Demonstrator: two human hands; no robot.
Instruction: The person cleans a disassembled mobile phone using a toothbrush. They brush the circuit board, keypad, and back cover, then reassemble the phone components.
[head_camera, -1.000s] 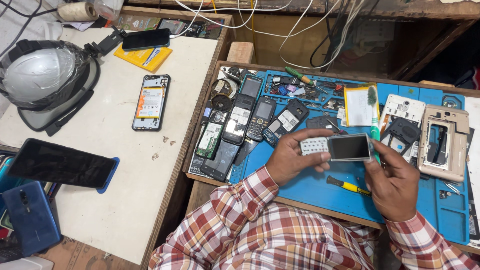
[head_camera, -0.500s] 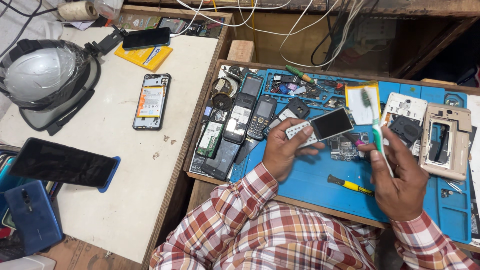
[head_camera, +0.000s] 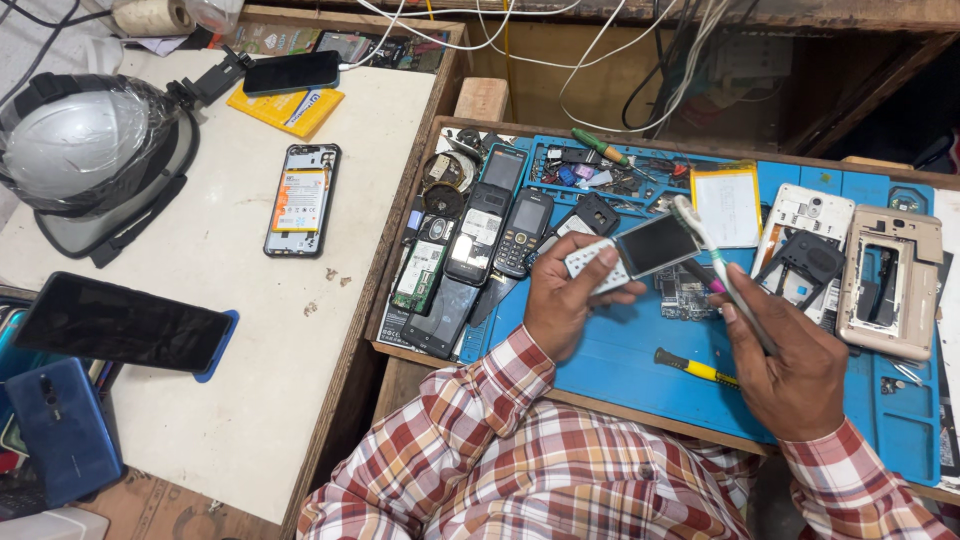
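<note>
My left hand (head_camera: 562, 300) holds a small keypad phone (head_camera: 632, 252) with a white keypad and a dark screen, tilted up above the blue work mat (head_camera: 610, 365). My right hand (head_camera: 790, 360) grips a white toothbrush (head_camera: 712, 262) with a pink mark on its handle; the bristle end rests at the phone's upper right corner. A small circuit board (head_camera: 683, 292) lies on the mat just under the phone. A yellow-handled screwdriver (head_camera: 696, 369) lies on the mat between my hands.
Several opened phones (head_camera: 480, 235) lie at the mat's left; phone back shells (head_camera: 888, 280) and a battery (head_camera: 727, 205) at the right. On the white table (head_camera: 210, 420): a plastic-wrapped helmet (head_camera: 85, 150), an opened phone (head_camera: 302, 198), a black tablet (head_camera: 120, 322), a blue phone (head_camera: 60, 430).
My right hand let go of the phone, took up the toothbrush and brought its bristles to the phone. My left hand lifted and tilted the phone.
</note>
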